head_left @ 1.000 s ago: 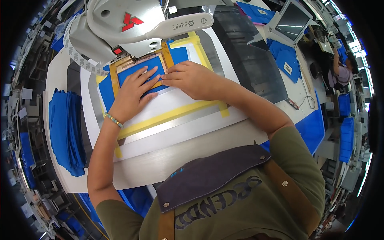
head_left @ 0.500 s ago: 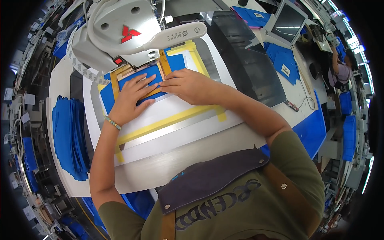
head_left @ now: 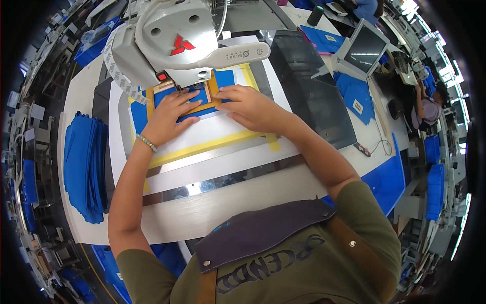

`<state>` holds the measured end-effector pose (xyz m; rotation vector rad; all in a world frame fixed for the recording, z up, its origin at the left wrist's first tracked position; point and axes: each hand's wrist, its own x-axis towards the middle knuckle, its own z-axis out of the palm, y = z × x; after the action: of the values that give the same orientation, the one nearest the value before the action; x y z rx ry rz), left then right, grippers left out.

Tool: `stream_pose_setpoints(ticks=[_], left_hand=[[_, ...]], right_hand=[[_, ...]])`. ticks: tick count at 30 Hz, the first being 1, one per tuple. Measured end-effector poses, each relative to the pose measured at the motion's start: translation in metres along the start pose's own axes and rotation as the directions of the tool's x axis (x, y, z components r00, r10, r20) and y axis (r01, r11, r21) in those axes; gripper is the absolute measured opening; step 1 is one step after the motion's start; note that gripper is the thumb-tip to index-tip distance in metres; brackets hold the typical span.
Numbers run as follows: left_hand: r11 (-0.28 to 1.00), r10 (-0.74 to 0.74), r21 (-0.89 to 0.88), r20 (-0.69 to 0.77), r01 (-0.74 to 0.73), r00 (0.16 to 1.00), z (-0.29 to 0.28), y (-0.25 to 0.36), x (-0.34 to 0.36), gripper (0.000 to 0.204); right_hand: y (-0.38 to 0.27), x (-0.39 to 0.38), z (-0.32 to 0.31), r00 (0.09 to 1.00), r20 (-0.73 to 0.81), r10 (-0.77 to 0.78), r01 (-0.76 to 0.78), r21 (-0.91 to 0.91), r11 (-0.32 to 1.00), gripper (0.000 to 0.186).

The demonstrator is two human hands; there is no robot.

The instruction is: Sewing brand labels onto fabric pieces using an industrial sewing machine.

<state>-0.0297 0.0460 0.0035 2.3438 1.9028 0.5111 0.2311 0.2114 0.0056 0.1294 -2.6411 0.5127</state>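
My left hand (head_left: pixel 171 116) lies with fingers spread over the blue fabric piece (head_left: pixel 201 95) in a yellow-brown frame (head_left: pixel 150 103), just below the grey sewing machine head (head_left: pixel 164 40). My right hand (head_left: pixel 253 111) rests at the frame's right side, fingers apart and slightly bent. The frame and fabric sit on a white sheet (head_left: pixel 192 137) edged with yellow tape (head_left: pixel 212 145). The needle area is partly hidden behind the machine head and my fingers.
A tall blue fabric stack (head_left: pixel 85 167) lies left. At right are a grey screen (head_left: pixel 365 46), blue pieces (head_left: pixel 354 96), a small red-handled tool (head_left: pixel 362 149), a black cone (head_left: pixel 315 16) and a blue tray (head_left: pixel 379 182). Co-workers (head_left: pixel 426 106) sit beyond; a white tape strip (head_left: pixel 121 76) hangs beside the machine.
The white sheet and frame have slid away from me, under the machine head, with both my hands on them; a dark strip now shows along the near edge. My right fingers have spread slightly.
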Motion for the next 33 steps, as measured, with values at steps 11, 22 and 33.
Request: stream_pose_setpoints(ticks=[11, 22, 33], left_hand=[[0.991, -0.131, -0.031, -0.019, 0.13, 0.991, 0.004, -0.019, 0.017, 0.042], [0.886, -0.351, -0.354, -0.089, 0.299, 0.932, 0.0, -0.063, 0.0, 0.027], [0.846, -0.489, 0.034, -0.345, 0.532, 0.801, -0.007, -0.145, -0.057, 0.055]], right_hand=[[0.024, -0.005, 0.002, 0.985, -0.123, 0.124, -0.12, 0.041, 0.992, 0.02], [0.028, -0.007, 0.011, 0.975, -0.19, 0.118, -0.108, 0.062, 0.992, 0.017], [0.021, -0.005, 0.005, 0.981, -0.124, 0.146, -0.131, 0.123, 0.984, 0.018]])
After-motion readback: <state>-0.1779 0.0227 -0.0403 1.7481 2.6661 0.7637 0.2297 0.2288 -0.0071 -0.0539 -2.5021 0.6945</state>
